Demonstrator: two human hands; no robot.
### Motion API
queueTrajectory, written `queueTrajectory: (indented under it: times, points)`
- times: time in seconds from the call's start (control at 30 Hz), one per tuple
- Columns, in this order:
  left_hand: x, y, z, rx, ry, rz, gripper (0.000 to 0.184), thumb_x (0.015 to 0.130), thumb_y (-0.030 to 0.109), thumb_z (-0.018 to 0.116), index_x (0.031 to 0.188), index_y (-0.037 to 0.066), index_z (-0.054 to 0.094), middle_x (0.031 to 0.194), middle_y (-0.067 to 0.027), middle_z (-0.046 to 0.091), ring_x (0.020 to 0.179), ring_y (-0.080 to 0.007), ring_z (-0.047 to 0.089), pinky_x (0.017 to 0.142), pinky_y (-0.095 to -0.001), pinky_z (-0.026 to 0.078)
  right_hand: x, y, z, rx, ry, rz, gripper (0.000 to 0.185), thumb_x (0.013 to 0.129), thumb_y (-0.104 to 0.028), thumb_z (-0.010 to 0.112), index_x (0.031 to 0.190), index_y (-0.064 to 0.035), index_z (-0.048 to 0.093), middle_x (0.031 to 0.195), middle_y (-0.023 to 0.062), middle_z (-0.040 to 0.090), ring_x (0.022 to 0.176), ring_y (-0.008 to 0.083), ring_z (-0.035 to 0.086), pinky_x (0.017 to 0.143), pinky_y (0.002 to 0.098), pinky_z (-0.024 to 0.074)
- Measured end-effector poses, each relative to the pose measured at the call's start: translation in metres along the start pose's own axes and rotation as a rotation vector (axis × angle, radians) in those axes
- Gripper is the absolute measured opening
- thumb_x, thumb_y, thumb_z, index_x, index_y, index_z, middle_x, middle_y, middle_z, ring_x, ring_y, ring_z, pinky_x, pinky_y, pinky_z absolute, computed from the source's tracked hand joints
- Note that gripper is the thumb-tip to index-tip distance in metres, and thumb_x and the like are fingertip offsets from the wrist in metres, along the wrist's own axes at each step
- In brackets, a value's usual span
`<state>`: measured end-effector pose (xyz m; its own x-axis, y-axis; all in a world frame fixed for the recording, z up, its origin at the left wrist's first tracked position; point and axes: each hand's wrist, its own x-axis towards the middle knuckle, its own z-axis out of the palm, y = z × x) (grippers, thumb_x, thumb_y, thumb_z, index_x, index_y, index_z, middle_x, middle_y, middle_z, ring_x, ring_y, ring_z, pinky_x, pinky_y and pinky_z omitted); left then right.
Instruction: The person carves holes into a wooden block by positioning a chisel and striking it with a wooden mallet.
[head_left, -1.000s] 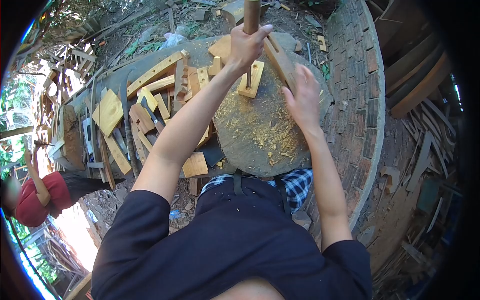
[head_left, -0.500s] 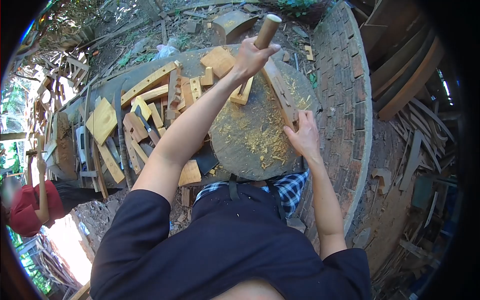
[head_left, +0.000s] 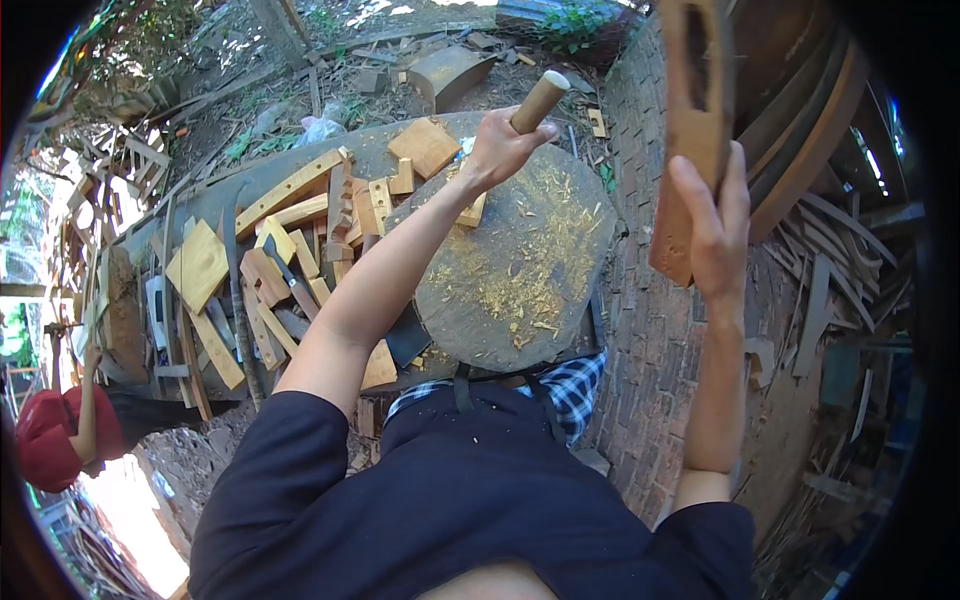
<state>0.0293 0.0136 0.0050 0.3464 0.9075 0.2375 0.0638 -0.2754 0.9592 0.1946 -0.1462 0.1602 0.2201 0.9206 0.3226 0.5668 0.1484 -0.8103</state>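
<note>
My left hand [head_left: 500,150] is closed around a round wooden tool handle [head_left: 541,101] above the far side of the chopping block [head_left: 470,335]. The tool's head is hidden. My right hand [head_left: 718,235] grips the lower end of a long slotted wooden block [head_left: 690,145], raised upright to the right of the chopping block. A dark opening shows in the wooden block's upper part, and its top runs out of view. Shavings [head_left: 520,285] lie across the chopping block. A small yellow wood piece [head_left: 472,212] sits below my left wrist, partly covered.
Cut wood pieces [head_left: 200,262] and a dark-bladed tool [head_left: 288,270] crowd the bench at left. A low brick wall [head_left: 640,330] runs along the right, with stacked planks [head_left: 815,150] beyond. At far left works another person in a red shirt [head_left: 50,430].
My right hand has lifted the slotted block off the chopping block, up and to the right. My left hand keeps the handle and has shifted slightly downward in view.
</note>
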Motion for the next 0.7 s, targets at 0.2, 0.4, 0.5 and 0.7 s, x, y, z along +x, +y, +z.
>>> queueTrajectory:
  times: [0.2, 0.4, 0.5, 0.7]
  points:
    - [-0.001, 0.007, 0.0, 0.059, -0.05, 0.004, 0.036, 0.082, 0.034, 0.073, 0.077, 0.001, 0.06, 0.062, -0.0018, 0.054, 0.06, -0.0099, 0.049, 0.056, -0.031, 0.042, 0.007, -0.003, -0.043, 0.11, -0.449, 0.412, 0.044, 0.089, -0.031, 0.061, 0.12, -0.0003, 0.052, 0.098, 0.0093, 0.06, 0.089, 0.0126, 0.057, 0.079, 0.028, 0.0458]
    - [-0.002, -0.004, 0.0, 0.045, -0.06, -0.026, 0.037, 0.082, 0.035, 0.073, 0.075, 0.002, 0.057, 0.061, -0.0016, 0.053, 0.059, -0.0107, 0.049, 0.056, -0.0302, 0.041, -0.011, 0.01, -0.027, -0.004, -0.267, 0.08, 0.046, 0.089, -0.031, 0.062, 0.12, 0.0009, 0.052, 0.102, 0.0098, 0.06, 0.092, 0.013, 0.056, 0.084, 0.0266, 0.0437]
    - [-0.005, 0.003, 0.001, 0.047, -0.056, -0.082, 0.033, 0.081, 0.031, 0.075, 0.075, 0.005, 0.056, 0.062, 0.002, 0.052, 0.056, -0.0068, 0.047, 0.052, -0.0267, 0.039, -0.025, 0.028, -0.027, -0.189, -0.265, 0.062, 0.048, 0.089, -0.031, 0.062, 0.12, 0.0034, 0.051, 0.105, 0.0145, 0.06, 0.097, 0.0205, 0.057, 0.088, 0.0327, 0.0439]
    - [-0.001, -0.003, -0.001, -0.037, -0.108, -0.082, 0.031, 0.081, 0.031, 0.076, 0.076, 0.007, 0.056, 0.061, 0.0028, 0.051, 0.05, -0.0055, 0.046, 0.045, -0.0236, 0.035, -0.05, 0.103, 0.013, -0.376, -0.208, 0.299, 0.041, 0.089, -0.034, 0.06, 0.112, -0.003, 0.046, 0.094, 0.0285, 0.066, 0.089, 0.0445, 0.066, 0.075, 0.0484, 0.0508]
